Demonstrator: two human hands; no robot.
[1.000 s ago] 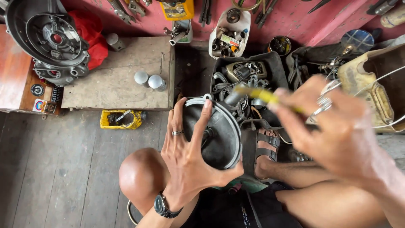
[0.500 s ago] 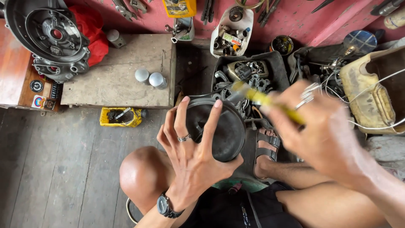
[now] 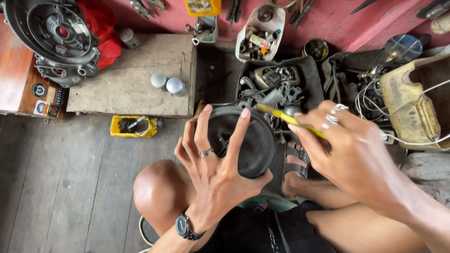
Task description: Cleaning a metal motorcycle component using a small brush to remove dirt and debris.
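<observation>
Here, the left hand (image 3: 216, 173) is gripping a round black cover (image 3: 243, 140), fingers spread, while the right hand (image 3: 351, 150) is pinching a yellow brush (image 3: 281, 116) against it.

A dark plank floor (image 3: 70, 187) carries most of the things. A low wooden board (image 3: 126, 84) lies on it, with two small silver cans (image 3: 168, 84) standing side by side near its right edge and a grey engine casing (image 3: 56, 42) resting over its left end. Just in front of the board sits a yellow tray (image 3: 133, 126). To the right, a black tray (image 3: 281, 82) full of metal parts lies on the floor.
</observation>
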